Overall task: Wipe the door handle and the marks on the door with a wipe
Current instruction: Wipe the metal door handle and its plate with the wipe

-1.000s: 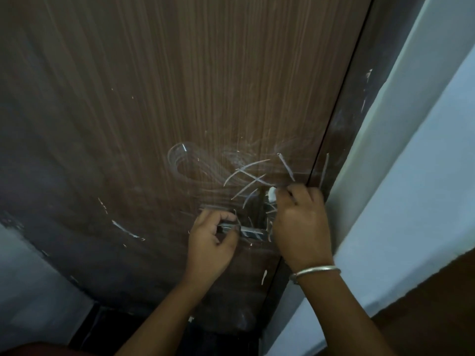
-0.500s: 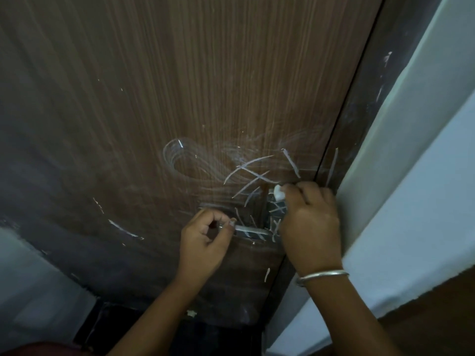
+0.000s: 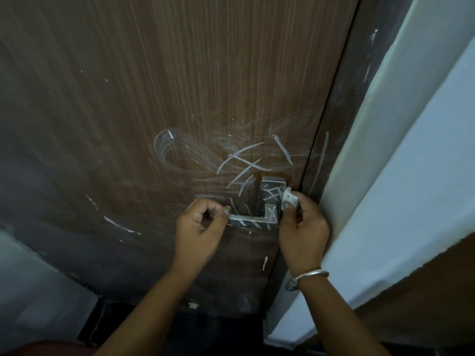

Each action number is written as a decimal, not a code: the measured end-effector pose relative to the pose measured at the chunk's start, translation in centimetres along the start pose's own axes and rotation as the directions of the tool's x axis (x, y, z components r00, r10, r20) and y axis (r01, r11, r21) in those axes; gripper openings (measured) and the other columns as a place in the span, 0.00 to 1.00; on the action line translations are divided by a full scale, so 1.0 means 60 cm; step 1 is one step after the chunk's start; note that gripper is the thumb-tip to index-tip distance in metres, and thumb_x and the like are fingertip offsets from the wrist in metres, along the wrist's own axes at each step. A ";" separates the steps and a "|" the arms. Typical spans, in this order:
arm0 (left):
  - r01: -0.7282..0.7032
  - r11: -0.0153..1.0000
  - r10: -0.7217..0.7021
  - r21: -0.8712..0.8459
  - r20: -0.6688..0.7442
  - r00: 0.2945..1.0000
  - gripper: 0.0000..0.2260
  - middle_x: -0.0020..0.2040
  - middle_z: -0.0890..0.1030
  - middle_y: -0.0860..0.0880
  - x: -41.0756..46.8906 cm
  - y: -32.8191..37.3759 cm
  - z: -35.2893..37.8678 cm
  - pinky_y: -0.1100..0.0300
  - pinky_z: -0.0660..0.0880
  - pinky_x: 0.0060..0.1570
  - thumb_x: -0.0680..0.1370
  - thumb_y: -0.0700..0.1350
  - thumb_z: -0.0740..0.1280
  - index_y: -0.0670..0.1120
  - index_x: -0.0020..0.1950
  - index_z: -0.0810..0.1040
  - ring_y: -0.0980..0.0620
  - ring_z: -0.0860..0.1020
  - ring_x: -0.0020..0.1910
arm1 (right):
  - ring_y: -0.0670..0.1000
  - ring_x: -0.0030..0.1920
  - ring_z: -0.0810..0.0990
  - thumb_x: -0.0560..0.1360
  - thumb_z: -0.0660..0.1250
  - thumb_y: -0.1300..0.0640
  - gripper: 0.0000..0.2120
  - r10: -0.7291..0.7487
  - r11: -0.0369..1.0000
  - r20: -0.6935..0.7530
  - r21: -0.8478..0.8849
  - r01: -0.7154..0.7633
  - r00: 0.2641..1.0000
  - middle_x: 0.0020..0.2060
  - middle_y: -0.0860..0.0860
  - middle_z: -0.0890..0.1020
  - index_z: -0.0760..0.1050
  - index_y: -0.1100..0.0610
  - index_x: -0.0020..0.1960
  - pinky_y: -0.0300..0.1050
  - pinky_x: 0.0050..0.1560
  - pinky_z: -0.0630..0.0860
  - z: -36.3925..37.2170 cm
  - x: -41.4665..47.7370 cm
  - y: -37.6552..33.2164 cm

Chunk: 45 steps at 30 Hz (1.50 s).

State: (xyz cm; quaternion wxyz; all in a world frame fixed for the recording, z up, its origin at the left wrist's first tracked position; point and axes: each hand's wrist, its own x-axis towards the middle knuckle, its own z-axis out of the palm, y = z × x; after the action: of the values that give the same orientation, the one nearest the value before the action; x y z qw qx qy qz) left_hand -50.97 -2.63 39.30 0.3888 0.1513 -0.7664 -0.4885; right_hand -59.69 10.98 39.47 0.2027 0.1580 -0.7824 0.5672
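A brown wood-grain door (image 3: 180,86) carries white chalk-like marks (image 3: 241,163) and smears above its handle. The metal lever handle (image 3: 253,220) and its upright plate (image 3: 272,194) are also streaked white. My left hand (image 3: 200,227) grips the free left end of the lever. My right hand (image 3: 303,224) pinches a small crumpled white wipe (image 3: 288,199) and holds it by the plate's right edge.
A dark door frame (image 3: 341,98) runs along the door's right edge, with a white streak on it. A pale wall (image 3: 411,163) stands right of the frame. A dark floor (image 3: 205,335) lies below the door. A metal bangle (image 3: 307,277) circles my right wrist.
My right hand with the wipe has slid right and down, off the plate, so the whole plate now shows. My left hand still holds the lever end.
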 end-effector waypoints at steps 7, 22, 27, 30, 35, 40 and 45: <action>0.012 1.000 -0.012 -0.028 -0.001 1.000 0.08 0.31 0.74 0.49 0.000 -0.003 0.000 0.71 0.68 0.34 0.73 0.32 0.67 0.39 0.35 0.74 0.61 0.71 0.30 | 0.40 0.50 0.78 0.75 0.63 0.62 0.12 -0.084 0.992 -0.031 0.090 0.087 0.996 0.48 0.43 0.79 0.80 0.57 0.56 0.25 0.54 0.71 0.002 0.015 -0.006; 0.076 0.996 -0.077 -0.045 -0.004 0.997 0.06 0.31 0.73 0.46 0.002 0.010 0.005 0.71 0.68 0.33 0.74 0.33 0.66 0.34 0.37 0.75 0.62 0.70 0.29 | 0.39 0.51 0.76 0.75 0.64 0.64 0.12 -0.046 0.987 -0.046 0.152 0.053 0.998 0.49 0.43 0.78 0.79 0.58 0.56 0.23 0.54 0.69 0.007 0.004 0.010; 0.083 0.995 -0.084 -0.057 -0.014 0.996 0.06 0.30 0.73 0.48 0.003 0.012 0.004 0.73 0.66 0.32 0.74 0.32 0.66 0.33 0.37 0.75 0.62 0.70 0.28 | 0.48 0.51 0.80 0.75 0.65 0.67 0.12 0.063 0.995 -0.007 0.073 -0.063 0.998 0.49 0.49 0.81 0.80 0.60 0.56 0.25 0.53 0.69 0.016 -0.035 0.041; 0.094 0.994 -0.095 -0.064 -0.019 0.995 0.07 0.30 0.73 0.48 0.004 0.011 0.007 0.72 0.67 0.32 0.74 0.33 0.66 0.33 0.37 0.75 0.63 0.70 0.28 | 0.54 0.52 0.80 0.75 0.66 0.66 0.11 0.166 0.985 0.052 0.038 -0.168 0.985 0.52 0.55 0.83 0.80 0.59 0.56 0.28 0.53 0.68 0.018 -0.054 0.057; 0.101 0.993 -0.103 -0.056 -0.030 0.994 0.07 0.30 0.73 0.48 0.004 0.011 0.007 0.71 0.66 0.32 0.74 0.33 0.66 0.33 0.36 0.75 0.63 0.69 0.29 | 0.39 0.47 0.74 0.74 0.66 0.67 0.12 0.062 0.995 -0.020 0.077 -0.060 0.998 0.47 0.54 0.78 0.80 0.60 0.55 0.20 0.51 0.66 0.012 -0.025 0.036; 0.107 0.993 -0.108 -0.043 -0.028 0.994 0.07 0.31 0.73 0.46 0.004 0.013 0.007 0.70 0.67 0.32 0.74 0.33 0.66 0.32 0.37 0.75 0.61 0.69 0.30 | 0.43 0.47 0.76 0.74 0.66 0.68 0.12 0.091 0.993 -0.043 0.074 -0.088 0.995 0.46 0.53 0.79 0.80 0.61 0.55 0.20 0.51 0.67 0.022 -0.038 0.048; 0.122 0.991 -0.124 -0.055 -0.034 0.992 0.07 0.31 0.72 0.46 0.002 0.018 0.009 0.71 0.66 0.31 0.75 0.33 0.66 0.32 0.37 0.75 0.62 0.68 0.28 | 0.54 0.52 0.81 0.75 0.65 0.68 0.13 0.530 0.778 0.115 0.328 -0.536 0.840 0.51 0.56 0.83 0.79 0.58 0.57 0.46 0.59 0.75 0.039 -0.061 0.067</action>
State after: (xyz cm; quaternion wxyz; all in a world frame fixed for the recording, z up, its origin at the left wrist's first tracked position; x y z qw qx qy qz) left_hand -51.29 -1.85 40.20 0.3761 0.1970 -0.7351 -0.5286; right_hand -58.76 10.02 33.71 -0.0035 -0.0315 -0.6842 0.7286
